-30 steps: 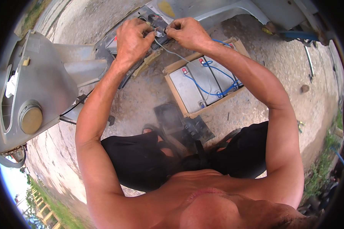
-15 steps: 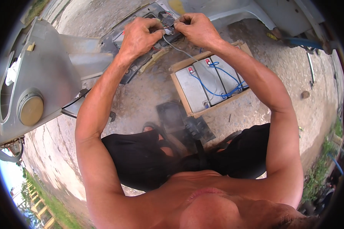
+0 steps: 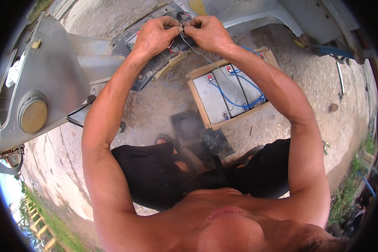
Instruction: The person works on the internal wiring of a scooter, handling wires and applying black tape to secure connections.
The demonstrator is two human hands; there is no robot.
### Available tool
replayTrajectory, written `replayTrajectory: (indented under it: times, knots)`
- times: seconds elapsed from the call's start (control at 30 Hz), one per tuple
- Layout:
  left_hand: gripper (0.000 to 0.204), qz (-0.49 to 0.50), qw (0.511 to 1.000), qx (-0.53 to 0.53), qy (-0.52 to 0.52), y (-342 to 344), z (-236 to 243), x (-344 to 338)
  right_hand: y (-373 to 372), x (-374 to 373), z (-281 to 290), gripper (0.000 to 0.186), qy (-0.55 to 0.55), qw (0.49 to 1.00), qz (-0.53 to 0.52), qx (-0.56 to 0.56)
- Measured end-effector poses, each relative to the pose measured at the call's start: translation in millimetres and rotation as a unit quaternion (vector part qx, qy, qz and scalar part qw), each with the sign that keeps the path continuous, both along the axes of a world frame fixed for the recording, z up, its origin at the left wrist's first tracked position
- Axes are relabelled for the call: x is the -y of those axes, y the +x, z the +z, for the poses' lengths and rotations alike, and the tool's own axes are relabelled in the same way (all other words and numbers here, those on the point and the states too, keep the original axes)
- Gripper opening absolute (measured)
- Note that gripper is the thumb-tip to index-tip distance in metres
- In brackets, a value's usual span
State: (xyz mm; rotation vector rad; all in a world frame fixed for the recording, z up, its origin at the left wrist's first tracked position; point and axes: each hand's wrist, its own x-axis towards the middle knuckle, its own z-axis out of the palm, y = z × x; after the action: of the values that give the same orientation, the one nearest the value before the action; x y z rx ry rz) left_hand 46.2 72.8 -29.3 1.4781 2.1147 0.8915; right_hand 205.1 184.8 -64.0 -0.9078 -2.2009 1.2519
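Note:
My left hand (image 3: 156, 35) and my right hand (image 3: 208, 34) meet fingertip to fingertip at the far side, both closed in a pinch on thin wires. Their fingers mostly cover the wire ends. From just below the fingertips a grey cable (image 3: 200, 53) runs down to the right, over a cardboard box (image 3: 197, 100). Several grey batteries (image 3: 212, 100) fill the box, with red caps and blue wires (image 3: 222, 93) on them. Beneath my hands lies a dark panel (image 3: 145, 74) with loose wires, a red one (image 3: 171, 45) among them.
Grey vehicle body panels stand at the left (image 3: 59, 75) and far right (image 3: 260, 17). A dark flat device (image 3: 187, 128) lies on the ground between my feet. A metal rod (image 3: 340, 80) and a small brown round piece (image 3: 333, 107) lie at the right.
My hands have come together; the right hand moved left until its fingertips met the left's. The white piece seen between them earlier is now hidden by the fingers.

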Motion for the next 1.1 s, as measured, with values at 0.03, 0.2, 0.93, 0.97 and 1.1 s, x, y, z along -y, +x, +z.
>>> replayTrajectory:
  times: [0.03, 0.2, 0.93, 0.97, 1.1]
  knots:
    - [0.029, 0.000, 1.000, 0.000, 0.000, -1.6, -0.8, 0.4, -2.1, 4.0, 0.0, 0.034, 0.007, 1.000, -0.011, -0.005]
    - [0.028, -0.022, 0.998, -0.029, 0.049, 2.3, -6.6, 1.8, 1.7, -1.0, -13.4, 0.035, -0.026, 0.997, 0.011, -0.068]
    - [0.033, -0.098, 0.994, -0.055, 0.000, -12.5, 9.0, -2.0, 10.0, 7.9, -18.2, 0.027, -0.003, 0.988, 0.046, -0.147]
    - [0.033, -0.097, 0.994, -0.055, 0.001, -13.9, 7.7, -3.1, 10.1, 8.1, -19.0, 0.028, 0.003, 0.985, 0.044, -0.164]
    - [0.031, -0.108, 0.994, -0.014, -0.022, -16.2, 7.8, -5.6, 11.2, 7.8, -21.0, 0.029, 0.007, 0.986, 0.047, -0.161]
